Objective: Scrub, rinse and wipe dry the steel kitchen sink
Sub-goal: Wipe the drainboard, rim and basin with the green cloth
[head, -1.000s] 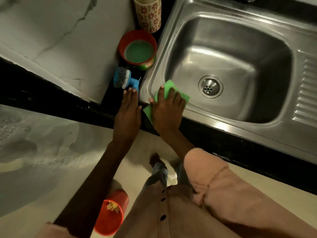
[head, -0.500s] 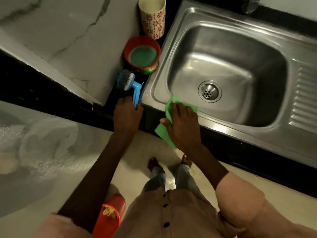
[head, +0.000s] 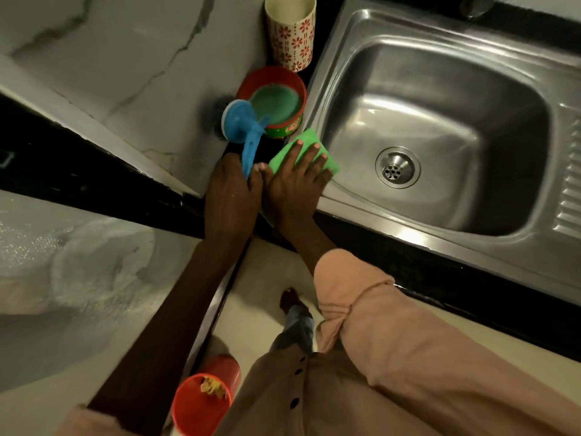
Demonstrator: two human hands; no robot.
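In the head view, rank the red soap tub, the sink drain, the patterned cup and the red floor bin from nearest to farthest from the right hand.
Measured from the right hand, pressing the green cloth:
1. Red soap tub, just beyond the fingers, left of the sink.
2. Sink drain, to the right in the basin.
3. Patterned cup, farther back on the counter.
4. Red floor bin, down by the feet.

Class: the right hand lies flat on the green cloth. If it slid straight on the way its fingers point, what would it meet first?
Probably the red tub beside the sink, beyond the cloth under the right hand; depth is unclear.
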